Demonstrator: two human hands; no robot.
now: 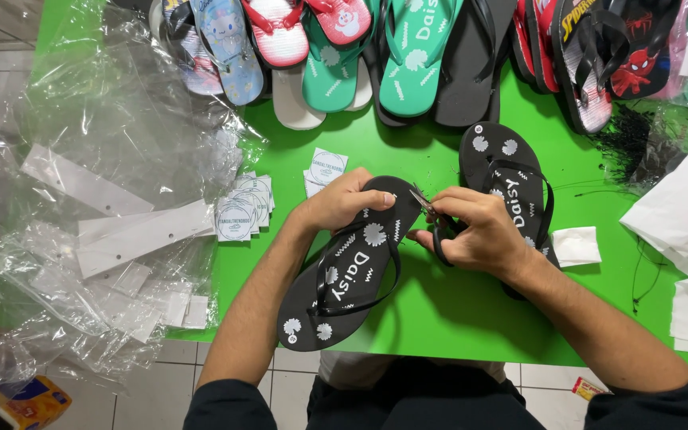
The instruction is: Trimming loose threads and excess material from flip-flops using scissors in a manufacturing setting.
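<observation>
Black flip-flop [342, 271], flower-printed, lying slantwise on green table [439, 306], toe end clasped by left hand [342, 203]. Right hand [479, 231] closed on small scissors [431, 219], blades at the toe end, hands nearly touching. Matching flip-flop [511, 179] just behind; round paper tags [244, 209] stacked left.

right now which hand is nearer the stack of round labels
Left. The left hand grips the black sandal toe just right of the labels; the right hand, holding scissors, is farther right.
</observation>
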